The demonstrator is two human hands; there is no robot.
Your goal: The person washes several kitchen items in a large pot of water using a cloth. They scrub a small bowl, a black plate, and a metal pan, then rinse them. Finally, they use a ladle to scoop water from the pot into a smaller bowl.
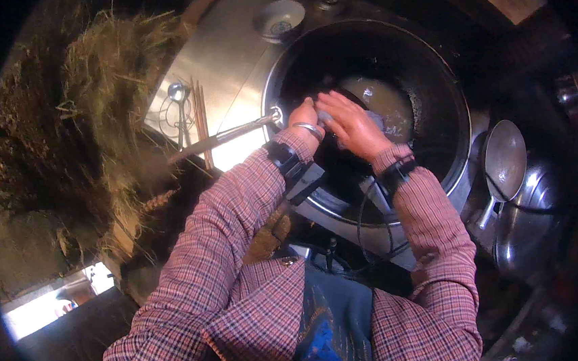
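My left hand [305, 118], with a metal bangle at the wrist, is cupped over a large, deep metal cooking pan [441, 126]. My right hand [354, 124] lies flat and slanted against it, fingers together. A small greyish lump [324, 117] shows between the two hands; most of it is hidden, and I cannot tell what it is made of. Below them in the pan is cloudy brownish liquid [397, 105] with bright glints. Beside my left wrist, a long-handled metal tool [236, 133] rests across the pan's rim. Both wrists carry strapped black devices.
A bowl [281, 19] stands on the metal counter [227, 58]. Left of the pan lie a metal spoon [178, 92] and thin wooden sticks [202, 117]. A large metal ladle [505, 159] lies at right. Dry straw [120, 65] is heaped at far left. A black cable [362, 222] hangs by my right forearm.
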